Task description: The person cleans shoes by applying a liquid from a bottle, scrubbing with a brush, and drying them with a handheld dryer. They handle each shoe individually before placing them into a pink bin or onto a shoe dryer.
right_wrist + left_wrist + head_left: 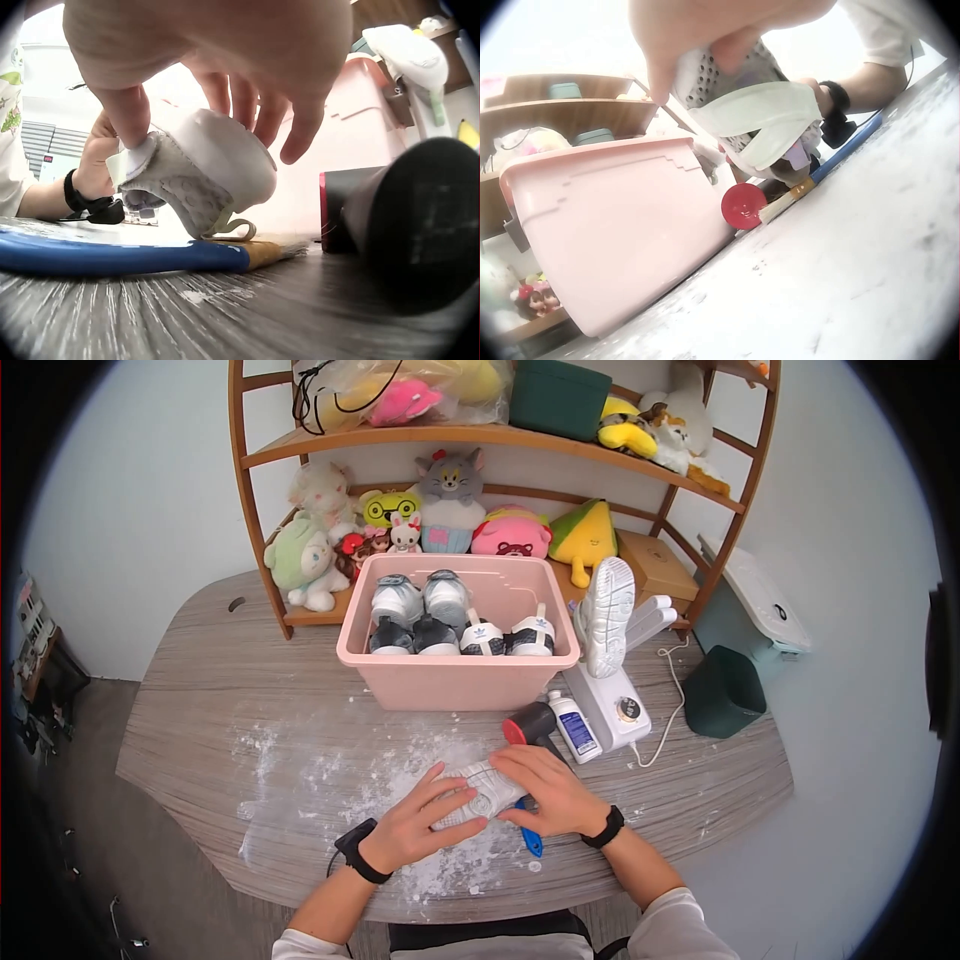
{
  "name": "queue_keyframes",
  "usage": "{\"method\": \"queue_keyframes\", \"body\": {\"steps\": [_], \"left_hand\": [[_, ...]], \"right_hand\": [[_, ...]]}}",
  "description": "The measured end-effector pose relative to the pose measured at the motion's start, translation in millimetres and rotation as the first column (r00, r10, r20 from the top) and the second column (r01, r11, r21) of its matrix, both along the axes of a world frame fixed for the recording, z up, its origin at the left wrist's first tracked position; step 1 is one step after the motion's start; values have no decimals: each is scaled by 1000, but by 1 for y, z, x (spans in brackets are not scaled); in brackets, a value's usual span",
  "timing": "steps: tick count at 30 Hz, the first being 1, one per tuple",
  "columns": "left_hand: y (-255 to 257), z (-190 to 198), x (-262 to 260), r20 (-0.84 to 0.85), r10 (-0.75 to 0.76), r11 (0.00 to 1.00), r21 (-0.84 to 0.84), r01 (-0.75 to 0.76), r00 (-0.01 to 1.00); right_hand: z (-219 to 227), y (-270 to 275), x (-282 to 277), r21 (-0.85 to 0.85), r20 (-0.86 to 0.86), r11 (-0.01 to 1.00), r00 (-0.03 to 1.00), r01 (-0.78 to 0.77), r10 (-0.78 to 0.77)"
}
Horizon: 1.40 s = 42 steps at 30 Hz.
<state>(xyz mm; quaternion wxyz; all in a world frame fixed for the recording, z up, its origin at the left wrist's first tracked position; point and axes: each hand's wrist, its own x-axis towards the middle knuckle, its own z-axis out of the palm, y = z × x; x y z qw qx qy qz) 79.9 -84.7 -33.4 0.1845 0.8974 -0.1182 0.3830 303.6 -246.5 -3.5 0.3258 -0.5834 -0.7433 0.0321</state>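
Note:
A white perforated shoe (pixel 482 792) is turned sole up low over the tabletop, with pale straps (pixel 776 112) on its underside in the left wrist view. My left hand (pixel 418 822) holds one end, its fingers spread over the sole. At the heel, my right hand (pixel 552 792) grips with the thumb on one side and fingers on the other. A pull loop (pixel 234 229) hangs from the heel, close over a brush (pixel 127 256) with a blue handle and pale bristles. A black hair dryer (pixel 537 722) with a red end lies just beyond the right hand.
A pink bin (pixel 460 690) with several shoes stands behind the hands. To its right are a white bottle (pixel 575 727), a white device (pixel 612 708) bearing an upright white shoe (pixel 608 618), and a dark green bin (pixel 725 692). White powder (pixel 340 770) marks the table.

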Motion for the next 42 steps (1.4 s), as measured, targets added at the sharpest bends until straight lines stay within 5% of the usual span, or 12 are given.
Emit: {"method": "queue_keyframes", "body": {"steps": [9, 16, 21, 24, 27, 32, 42], "left_hand": [[1, 10, -3, 6, -5, 998, 67, 5, 1000], [6, 5, -1, 125, 245, 961, -161, -224, 961], [10, 3, 0, 110, 258, 960, -140, -242, 960], [8, 2, 0, 70, 245, 961, -147, -233, 967], [9, 0, 1, 56, 243, 961, -148, -233, 968], [10, -1, 0, 3, 260, 953, -163, -256, 966], [13, -4, 2, -5, 265, 952, -159, -262, 964]], "right_hand": [[5, 4, -6, -116, -20, 992, 999, 38, -40], [-7, -14, 3, -32, -90, 968, 964, 247, -249], [4, -39, 44, 310, -222, 733, 796, 605, -563], [46, -37, 70, 402, -587, 587, 689, 703, -424], [67, -41, 129, 419, -718, 449, 591, 789, -367], [89, -33, 192, 391, -681, 286, 484, 875, -550], [93, -2, 216, 311, -509, 322, 443, 894, -738]]}}
